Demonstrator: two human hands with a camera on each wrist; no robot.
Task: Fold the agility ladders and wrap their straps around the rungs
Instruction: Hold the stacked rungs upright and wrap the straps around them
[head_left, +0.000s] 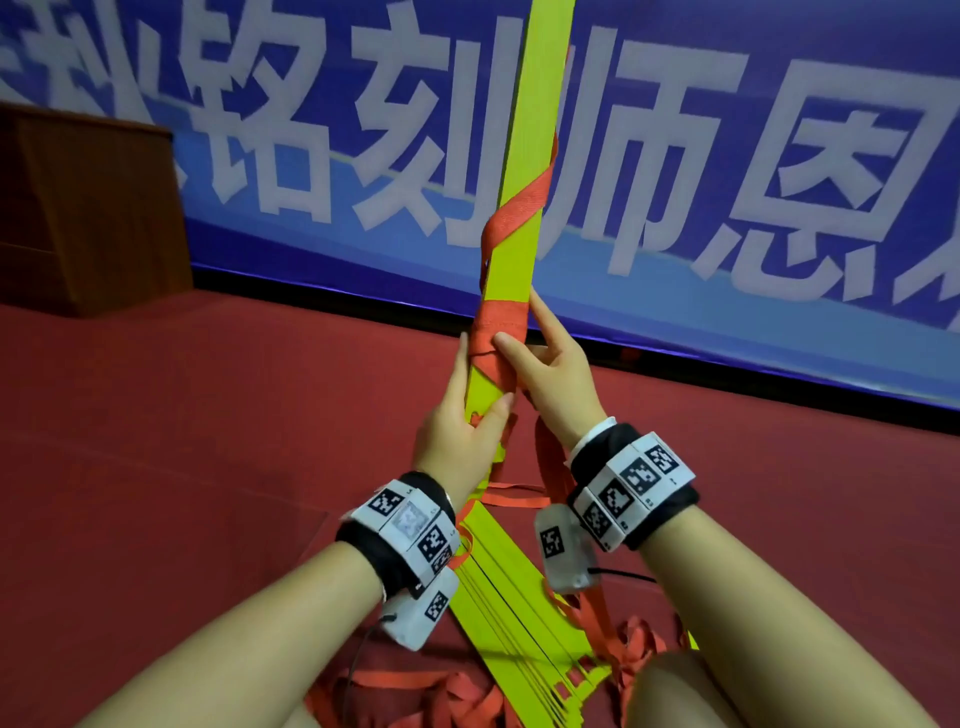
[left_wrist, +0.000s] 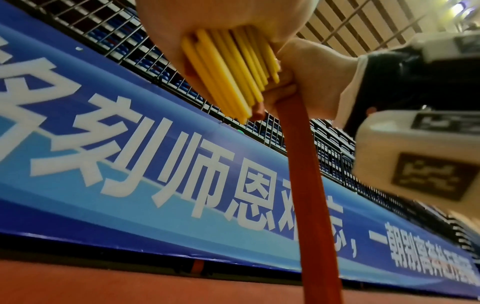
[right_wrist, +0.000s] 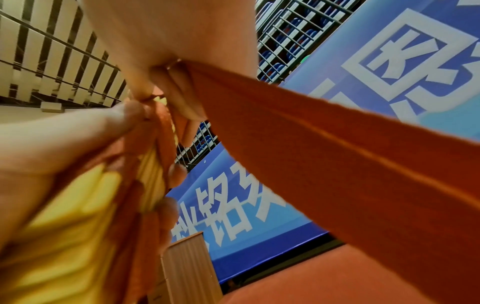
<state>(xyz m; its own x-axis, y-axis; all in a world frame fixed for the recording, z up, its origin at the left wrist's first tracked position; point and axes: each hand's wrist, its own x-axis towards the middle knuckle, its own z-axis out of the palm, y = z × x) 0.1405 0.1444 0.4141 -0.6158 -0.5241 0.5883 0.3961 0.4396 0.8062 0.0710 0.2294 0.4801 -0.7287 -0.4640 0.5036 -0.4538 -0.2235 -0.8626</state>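
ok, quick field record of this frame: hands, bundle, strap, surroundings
left hand: grips the stacked yellow rungs below the wraps
right hand: thumb presses the orange strap against the bundle, fingers behind it
rungs: held upright, lower ends fanned out toward the floor
strap: spiralled round the bundle above the hands; loose length hangs down and piles on the red floor
background: blue banner with white characters, wooden cabinet at left

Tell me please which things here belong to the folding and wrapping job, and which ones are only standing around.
Part of the job:
- bundle of yellow rungs, held upright
- orange strap, wound around the bundle
- left hand, gripping the rungs
- right hand, pinching the strap against the bundle

Only standing around:
- blue banner
- wooden cabinet
- red floor
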